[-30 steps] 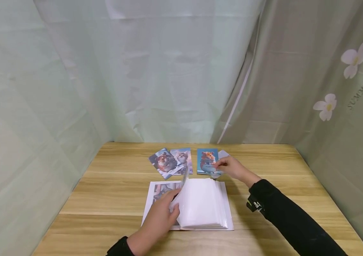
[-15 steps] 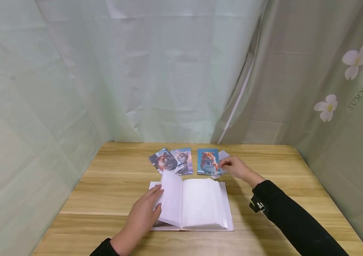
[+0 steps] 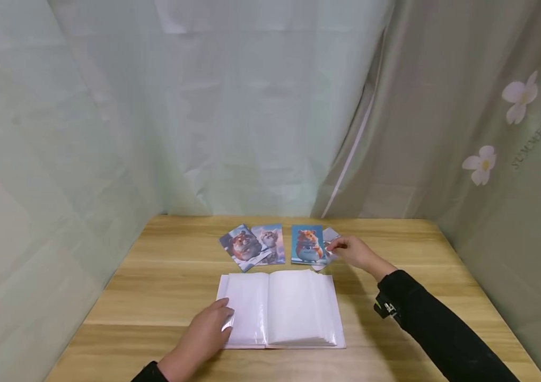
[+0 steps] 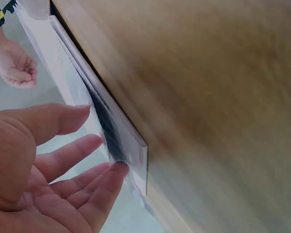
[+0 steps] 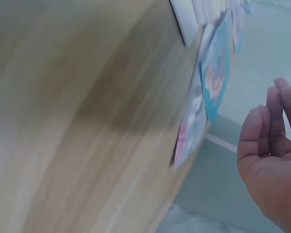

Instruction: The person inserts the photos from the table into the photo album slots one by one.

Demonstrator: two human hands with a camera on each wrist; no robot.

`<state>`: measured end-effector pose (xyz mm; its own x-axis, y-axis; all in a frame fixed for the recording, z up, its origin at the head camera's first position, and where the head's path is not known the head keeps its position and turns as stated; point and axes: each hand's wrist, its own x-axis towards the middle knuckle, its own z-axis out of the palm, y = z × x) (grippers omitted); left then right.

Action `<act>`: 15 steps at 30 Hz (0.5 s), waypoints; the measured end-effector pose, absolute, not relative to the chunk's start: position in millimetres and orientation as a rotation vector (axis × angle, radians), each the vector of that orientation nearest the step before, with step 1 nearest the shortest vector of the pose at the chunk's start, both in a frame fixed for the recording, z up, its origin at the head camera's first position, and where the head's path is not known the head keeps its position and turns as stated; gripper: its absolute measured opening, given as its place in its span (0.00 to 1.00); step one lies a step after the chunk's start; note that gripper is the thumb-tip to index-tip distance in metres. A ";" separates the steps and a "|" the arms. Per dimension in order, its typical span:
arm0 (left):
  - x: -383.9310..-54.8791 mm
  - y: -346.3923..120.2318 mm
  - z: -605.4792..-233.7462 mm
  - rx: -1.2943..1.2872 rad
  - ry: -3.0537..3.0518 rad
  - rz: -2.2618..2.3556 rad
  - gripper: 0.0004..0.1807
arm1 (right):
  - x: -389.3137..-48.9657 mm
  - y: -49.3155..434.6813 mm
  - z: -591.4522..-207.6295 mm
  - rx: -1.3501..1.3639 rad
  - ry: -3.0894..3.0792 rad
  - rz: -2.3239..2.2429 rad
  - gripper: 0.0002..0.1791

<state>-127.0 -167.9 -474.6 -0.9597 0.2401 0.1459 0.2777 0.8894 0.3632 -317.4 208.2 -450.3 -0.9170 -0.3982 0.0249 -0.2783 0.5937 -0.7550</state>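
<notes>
An open photo album [image 3: 299, 305] with white sleeve pages lies on the wooden table. My left hand [image 3: 203, 331] rests at its left edge, fingertips on the turned page. In the left wrist view, the thumb and fingers stand apart beside the page edge. My right hand [image 3: 354, 254] hovers behind the album, over a partly covered photo card [image 3: 330, 233]. Beside it lies a blue hamster card [image 3: 308, 246], overlapping that card. In the right wrist view the fingers [image 5: 251, 131] are loosely curled, thumb near the fingertips, with nothing between them.
Two more cards lie behind the album to the left: a dark hamster card [image 3: 243, 245] and a kitten card [image 3: 270, 239], overlapping. Pale curtains [image 3: 261, 116] enclose the table [image 3: 156, 297] at the back and sides.
My left hand has turned an album page over to the left, and it now lies flat. The right hand has shifted slightly right, off the blue hamster card.
</notes>
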 end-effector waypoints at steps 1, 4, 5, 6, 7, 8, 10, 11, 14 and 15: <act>-126.6 -168.1 -475.1 -0.404 -2.975 -0.602 0.14 | -318.4 209.4 -449.0 -0.555 2.678 -1.222 0.09; -126.0 -168.0 -476.2 -0.385 -3.022 -0.617 0.15 | -323.7 214.1 -445.5 -0.515 2.713 -1.189 0.10; -126.0 -168.0 -476.8 -0.379 -3.033 -0.615 0.15 | -325.9 215.5 -444.3 -0.500 2.720 -1.173 0.10; -126.0 -168.0 -477.0 -0.375 -3.041 -0.611 0.16 | -328.6 216.8 -443.1 -0.491 2.733 -1.159 0.10; -126.1 -167.9 -477.2 -0.374 -3.048 -0.605 0.16 | -331.5 218.3 -441.9 -0.494 2.745 -1.146 0.10; -126.1 -167.7 -477.1 -0.373 -3.053 -0.596 0.16 | -334.6 219.7 -440.9 -0.500 2.764 -1.128 0.11; -126.2 -167.2 -477.2 -0.372 -3.058 -0.582 0.16 | -341.8 222.0 -439.4 -0.524 2.813 -1.087 0.11; -126.3 -166.9 -477.4 -0.374 -3.058 -0.575 0.16 | -345.1 222.8 -438.1 -0.549 2.838 -1.065 0.11; -126.6 -165.8 -477.2 -0.382 -3.068 -0.562 0.15 | -354.2 224.5 -437.2 -0.587 2.915 -0.996 0.11; -126.6 -165.5 -477.1 -0.384 -3.071 -0.563 0.15 | -356.6 224.5 -437.4 -0.581 2.935 -0.969 0.12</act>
<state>-126.6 -165.5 -477.1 -0.9702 0.2392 0.0395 0.2377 0.9061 0.3500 -356.6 224.5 -437.4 -0.9318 -0.3437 0.1166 -0.3455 0.7419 -0.5746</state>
